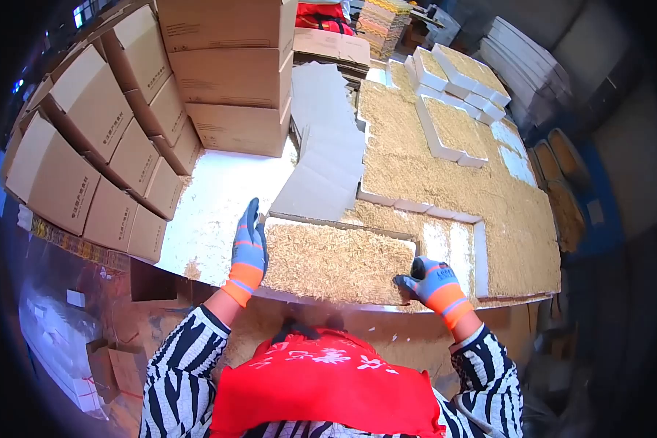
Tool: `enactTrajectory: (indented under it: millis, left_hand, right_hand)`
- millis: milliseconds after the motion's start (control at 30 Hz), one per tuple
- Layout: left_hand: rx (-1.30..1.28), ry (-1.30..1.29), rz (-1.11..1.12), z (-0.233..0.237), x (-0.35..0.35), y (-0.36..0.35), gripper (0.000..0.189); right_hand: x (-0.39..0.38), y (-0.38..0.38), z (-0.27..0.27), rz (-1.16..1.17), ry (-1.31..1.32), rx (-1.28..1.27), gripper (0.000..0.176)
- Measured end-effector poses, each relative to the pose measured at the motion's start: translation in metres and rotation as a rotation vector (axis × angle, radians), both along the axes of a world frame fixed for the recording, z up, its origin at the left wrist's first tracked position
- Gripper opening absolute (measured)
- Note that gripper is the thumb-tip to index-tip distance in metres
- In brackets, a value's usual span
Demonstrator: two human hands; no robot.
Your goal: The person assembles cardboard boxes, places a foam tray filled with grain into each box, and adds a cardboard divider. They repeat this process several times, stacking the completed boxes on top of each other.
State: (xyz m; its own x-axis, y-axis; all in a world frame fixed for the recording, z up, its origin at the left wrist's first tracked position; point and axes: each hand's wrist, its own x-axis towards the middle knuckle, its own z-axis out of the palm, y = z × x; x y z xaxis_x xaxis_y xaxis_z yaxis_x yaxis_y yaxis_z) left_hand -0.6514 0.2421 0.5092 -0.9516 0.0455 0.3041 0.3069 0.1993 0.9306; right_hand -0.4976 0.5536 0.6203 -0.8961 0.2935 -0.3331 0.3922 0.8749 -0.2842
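A white tray (413,249) full of pale shavings (336,261) lies lengthwise at the front edge of the table, between my two hands. My left hand (249,248), in a grey and orange glove, stands flat along the tray's left end with its fingers stretched out. At the right end my right hand (432,282), gloved alike, has its fingers bent round the tray's front corner. Behind the tray, grey cardboard sheets (321,157) lie overlapping in a stack.
Brown cartons (230,80) are stacked on the left and back left. More shavings-covered trays (452,164) fill the right side, with several piled higher (456,131). Bare white tabletop (223,190) shows left of my left hand. A blue rack (602,197) stands beyond the right edge.
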Motion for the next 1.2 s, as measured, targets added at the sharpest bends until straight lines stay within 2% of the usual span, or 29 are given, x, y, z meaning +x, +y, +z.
enactTrajectory:
  millis: [33, 100, 167, 200, 233, 300, 400, 433, 500, 567, 633, 700, 733, 867, 900, 967, 1033, 1100, 1133, 1167, 1200]
  left_hand:
    - [-0.174, 0.127, 0.142, 0.012, 0.001, 0.004, 0.041]
    - [-0.63, 0.406, 0.167, 0.046, 0.008, 0.002, 0.041]
    - [-0.822, 0.509, -0.078, 0.068, 0.021, 0.001, 0.041]
    - [-0.835, 0.591, -0.138, 0.07, 0.026, 0.007, 0.039]
    - [-0.87, 0.592, -0.21, 0.074, 0.032, 0.011, 0.031]
    - [-0.876, 0.606, -0.31, 0.072, 0.039, 0.017, 0.025]
    - [-1.241, 0.468, -0.478, 0.068, 0.043, 0.023, 0.026]
    - [-1.309, 0.369, -0.529, 0.062, 0.043, 0.024, 0.027]
    - [-1.379, 0.214, -0.58, 0.06, 0.044, 0.034, 0.029]
    - [-1.434, 0.12, -0.556, 0.058, 0.046, 0.047, 0.03]
    - [-1.415, 0.076, -0.519, 0.058, 0.046, 0.054, 0.028]
    - [-1.383, -0.005, -0.484, 0.058, 0.05, 0.058, 0.027]
    - [-1.343, -0.041, -0.437, 0.065, 0.054, 0.062, 0.025]
    - [-0.968, -0.055, -0.239, 0.098, 0.062, 0.06, 0.03]
    - [-0.901, 0.079, -0.051, 0.102, 0.065, 0.058, 0.035]
    - [-0.905, 0.165, 0.188, 0.115, 0.065, 0.05, 0.046]
    - [-0.868, 0.078, 0.276, 0.106, 0.063, 0.041, 0.058]
    - [-0.695, -0.045, 0.212, 0.084, 0.048, 0.027, 0.064]
    - [-0.582, -0.157, 0.177, 0.07, 0.045, 0.024, 0.063]
    - [-0.472, -0.252, 0.131, 0.059, 0.038, 0.022, 0.063]
    - [-0.427, -0.283, 0.086, 0.057, 0.032, 0.023, 0.062]
  right_hand:
    - [-0.008, -0.005, 0.006, 0.063, -0.067, 0.068, 0.041]
    - [-0.019, -0.01, 0.011, 0.19, -0.201, 0.202, 0.04]
    - [-0.018, -0.013, 0.007, 0.256, -0.222, 0.237, 0.038]
    - [-0.02, -0.01, 0.006, 0.325, -0.215, 0.258, 0.038]
    - [-0.021, -0.007, 0.005, 0.395, -0.208, 0.279, 0.038]
    - [-0.025, 0.008, 0.021, 0.433, -0.14, 0.055, 0.038]
    - [-0.074, 0.023, 0.054, 0.264, -0.076, -0.159, 0.033]
    - [-0.098, 0.033, 0.043, 0.322, 0.086, -0.214, 0.031]
    - [-0.152, 0.033, 0.033, 0.442, 0.098, -0.119, 0.032]
    - [-0.207, 0.026, -0.003, 0.61, 0.039, -0.032, 0.046]
    - [-0.259, 0.013, -0.063, 0.888, 0.182, 0.074, 0.071]
    - [-0.291, -0.023, -0.09, 1.02, 0.172, 0.255, 0.094]
    - [-0.308, -0.036, -0.102, 1.11, 0.193, 0.266, 0.105]
    - [-0.344, -0.057, -0.13, 1.285, 0.0, 0.566, 0.109]
    - [-0.355, -0.046, -0.172, 1.256, 0.259, 0.634, 0.099]
    - [-0.349, -0.038, -0.15, 1.264, 0.421, 0.667, 0.077]
    - [-0.326, -0.037, -0.065, 1.18, 0.213, 0.521, 0.054]
    - [-0.337, -0.015, -0.049, 1.043, 0.264, 0.522, 0.047]
    - [-0.343, 0.008, -0.045, 0.981, 0.413, 0.406, 0.046]
    - [-0.354, 0.031, -0.01, 0.655, 0.342, 0.354, 0.041]
    - [-0.366, 0.064, -0.001, 0.518, 0.404, 0.195, 0.038]
